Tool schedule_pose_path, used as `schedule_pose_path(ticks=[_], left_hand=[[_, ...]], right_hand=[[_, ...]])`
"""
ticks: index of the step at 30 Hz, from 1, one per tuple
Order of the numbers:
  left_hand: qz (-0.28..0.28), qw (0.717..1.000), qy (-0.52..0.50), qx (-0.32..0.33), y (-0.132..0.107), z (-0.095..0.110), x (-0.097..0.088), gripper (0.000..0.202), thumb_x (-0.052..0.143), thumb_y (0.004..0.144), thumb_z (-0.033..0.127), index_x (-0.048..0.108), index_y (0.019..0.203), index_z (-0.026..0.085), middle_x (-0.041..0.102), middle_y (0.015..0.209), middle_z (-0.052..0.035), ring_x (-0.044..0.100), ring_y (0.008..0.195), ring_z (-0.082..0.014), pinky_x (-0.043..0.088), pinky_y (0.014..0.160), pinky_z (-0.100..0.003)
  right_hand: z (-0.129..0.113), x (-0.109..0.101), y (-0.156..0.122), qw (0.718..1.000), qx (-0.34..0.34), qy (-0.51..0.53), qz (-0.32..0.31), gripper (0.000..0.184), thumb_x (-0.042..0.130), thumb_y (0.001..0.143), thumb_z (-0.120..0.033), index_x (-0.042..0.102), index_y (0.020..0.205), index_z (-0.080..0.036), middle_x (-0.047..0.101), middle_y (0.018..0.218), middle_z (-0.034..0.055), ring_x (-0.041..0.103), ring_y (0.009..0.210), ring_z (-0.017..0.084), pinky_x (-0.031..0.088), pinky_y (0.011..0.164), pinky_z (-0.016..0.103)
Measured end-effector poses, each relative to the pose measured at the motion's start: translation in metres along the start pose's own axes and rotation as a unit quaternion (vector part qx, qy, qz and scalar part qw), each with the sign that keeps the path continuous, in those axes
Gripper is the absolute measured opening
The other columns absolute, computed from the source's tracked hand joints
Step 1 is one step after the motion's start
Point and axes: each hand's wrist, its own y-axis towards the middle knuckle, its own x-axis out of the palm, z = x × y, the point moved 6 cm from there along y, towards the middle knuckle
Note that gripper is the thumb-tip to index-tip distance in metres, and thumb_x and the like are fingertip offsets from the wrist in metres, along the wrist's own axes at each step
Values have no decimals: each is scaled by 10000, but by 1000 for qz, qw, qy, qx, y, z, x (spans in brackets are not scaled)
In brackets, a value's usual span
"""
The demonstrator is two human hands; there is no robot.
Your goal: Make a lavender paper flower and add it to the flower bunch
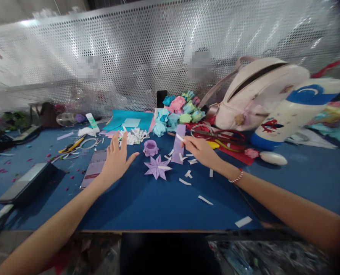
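1. Nearest on the blue table [147,206], loose white paper scraps [243,221] lie scattered, well apart from one another.
2. To the left, a dark flat device [26,183] sits near the table's edge.
3. The left hand [116,160] is open, fingers spread apart and palm down, holding nothing. It is just beside a purple card [94,168]; whether it touches the table cannot be told.
4. Between the hands lies a purple paper star [157,167], flat on the table and touched by neither.
5. The right hand [201,151], a beaded bracelet [236,177] at its wrist, has thumb and fingertips pinched together on a small white paper strip [179,137].
6. That strip is held over a long purple paper strip [178,149], which lies just right of a small purple paper cup [150,148].
7. Behind the right hand, red-handled scissors [215,133] rest on red paper.
8. Farther back, a heap of teal, pink and green folded paper flowers [178,110] is piled up, with a black phone [161,98] standing beside it.
9. To the right, a pale backpack [258,91] and a white-and-blue bottle [290,110] lean on the table.
10. A perforated metal screen [158,49] closes the back.
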Motion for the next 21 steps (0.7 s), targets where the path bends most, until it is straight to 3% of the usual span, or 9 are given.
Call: schedule_pose_path(ticks=[2,4,6,8,11,13,15,18,21], left_hand=[[33,993,-105,35,-1,12,-11,636,427,991,487,260,1540,213,196,1607,-192,187,1492,-384,277,1151,-631],[54,965,-247,71,-3,25,-21,494,425,1003,447,401,1470,289,294,1584,-110,260,1478,-305,281,1181,-575],[42,908,-410,80,-6,37,-27,379,418,1012,419,557,1345,306,430,1511,-70,372,1424,-266,357,1161,-528],[-5,829,-557,55,-8,48,-24,360,393,1020,404,656,1222,264,539,1416,-88,489,1336,-266,464,1087,-494],[-94,746,-659,5,-10,65,-11,431,364,1022,439,699,1152,202,631,1301,-132,585,1229,-281,535,1007,-479],[-142,729,-669,-16,-11,73,-1,465,352,1023,464,705,1157,193,651,1273,-141,596,1218,-286,556,981,-472],[-162,726,-669,-14,-9,79,7,454,360,1024,465,711,1155,208,665,1258,-131,603,1216,-280,569,970,-464],[-159,731,-663,11,-5,83,12,412,386,1023,453,716,1141,237,674,1259,-104,623,1194,-265,590,949,-448],[-156,748,-645,23,-4,83,15,414,385,1023,453,714,1150,235,668,1278,-101,621,1193,-271,594,937,-451]], right_hand=[[3,1,0,997,-6,-79,-10,301,430,981,-323,625,793,-191,588,681,15,523,621,165,332,593,292],[4,0,0,991,-15,-130,-5,236,503,951,-322,651,823,-190,645,784,48,577,737,196,376,634,300],[-1,-2,0,990,-36,-133,5,182,562,928,-340,662,881,-196,669,886,69,600,865,232,426,705,325],[-11,-6,0,995,-60,-77,19,162,594,918,-350,664,947,-207,674,965,74,603,939,244,458,788,360],[-29,-13,-3,994,-59,81,31,207,524,967,-356,666,1015,-213,680,984,68,629,874,205,481,792,355],[-41,-13,-5,986,-53,155,22,263,459,995,-361,668,1036,-209,688,934,62,637,830,188,479,737,331],[-49,-12,-8,982,-51,181,14,236,505,972,-365,677,981,-204,696,888,49,634,800,179,466,707,317],[-54,-12,-10,982,-52,178,23,180,602,913,-342,648,808,-203,687,813,27,604,754,165,447,689,305],[-53,-10,-11,984,-48,171,18,178,602,906,-314,611,769,-201,661,783,18,578,731,154,441,677,294]])
